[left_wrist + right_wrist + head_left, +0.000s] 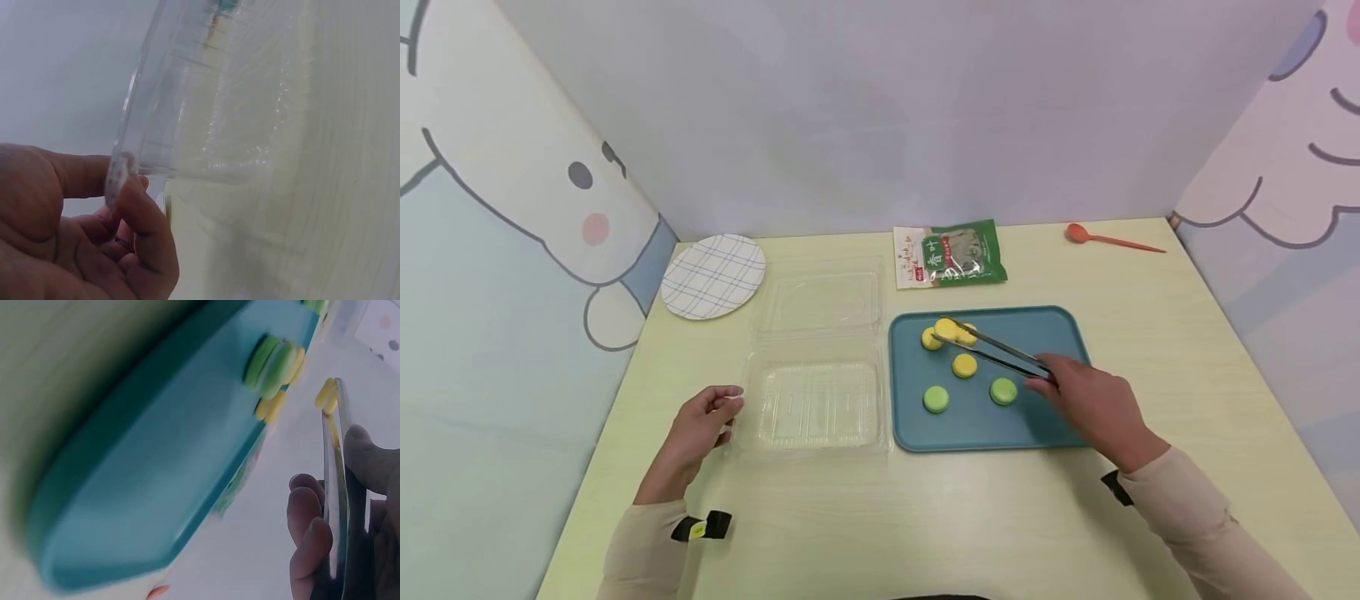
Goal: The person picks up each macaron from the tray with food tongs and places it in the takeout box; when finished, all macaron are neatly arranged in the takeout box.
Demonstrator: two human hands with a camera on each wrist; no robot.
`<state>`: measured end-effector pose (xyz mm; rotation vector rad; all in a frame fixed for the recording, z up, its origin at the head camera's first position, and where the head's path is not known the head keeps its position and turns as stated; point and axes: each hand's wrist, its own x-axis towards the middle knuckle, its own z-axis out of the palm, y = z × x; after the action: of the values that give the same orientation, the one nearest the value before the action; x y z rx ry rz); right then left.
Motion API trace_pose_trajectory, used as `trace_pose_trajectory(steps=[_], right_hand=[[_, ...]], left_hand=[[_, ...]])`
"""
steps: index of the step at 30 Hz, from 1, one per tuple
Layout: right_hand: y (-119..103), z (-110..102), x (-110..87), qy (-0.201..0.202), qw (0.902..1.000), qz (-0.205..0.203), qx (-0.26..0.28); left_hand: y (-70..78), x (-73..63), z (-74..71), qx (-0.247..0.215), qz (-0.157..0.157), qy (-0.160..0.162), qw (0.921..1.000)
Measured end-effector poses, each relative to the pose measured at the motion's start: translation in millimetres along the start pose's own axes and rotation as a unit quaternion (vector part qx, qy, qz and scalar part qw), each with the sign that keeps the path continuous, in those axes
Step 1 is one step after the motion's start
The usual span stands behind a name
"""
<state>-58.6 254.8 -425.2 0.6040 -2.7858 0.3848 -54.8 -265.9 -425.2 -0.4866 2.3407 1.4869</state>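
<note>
My left hand (pixel 702 423) pinches the left rim of a clear hinged plastic container (pixel 820 404), which lies with its lid (pixel 826 302) folded back. In the left wrist view, thumb and fingers grip that rim (pixel 119 178). My right hand (pixel 1093 408) holds metal tongs (pixel 1011 354) over a blue tray (pixel 1045 429). A yellow macaron (pixel 326 395) sits between the tong tips, raised off the tray in the right wrist view. Below it on the tray are several more yellow macarons (pixel 965 365) and green macarons (pixel 1003 392).
Behind the tray lies a green and white food packet (pixel 951 254). An orange spoon (pixel 1112 239) is at the back right. At the back left stands a white plate with blue lines (pixel 713 277). Walls (pixel 880 117) close the table in at the back and sides.
</note>
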Motion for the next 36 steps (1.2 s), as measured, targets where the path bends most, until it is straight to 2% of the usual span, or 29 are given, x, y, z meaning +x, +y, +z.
trace_pose_trajectory(steps=[7,19,28,36], right_hand=[[-23.8,2.9,19.9,-0.022,0.9995,-0.010,0.021],[-58.2,7.8,47.8,-0.058,0.9961,-0.058,0.032],[-86.4,3.9,69.7,-0.038,0.9873,-0.148,-0.044],[-117.5,-7.2,90.0,-0.050,0.9654,-0.200,-0.159]], left_hand=[[1.8,1.2,-0.4,0.000,0.001,-0.004,1.0000],[-0.6,0.0,-1.7,-0.002,-0.008,-0.007,0.9999],[-1.0,0.3,-1.8,-0.006,-0.011,-0.007,0.9999],[-0.1,0.0,-1.5,-0.006,-0.012,-0.009,0.9999]])
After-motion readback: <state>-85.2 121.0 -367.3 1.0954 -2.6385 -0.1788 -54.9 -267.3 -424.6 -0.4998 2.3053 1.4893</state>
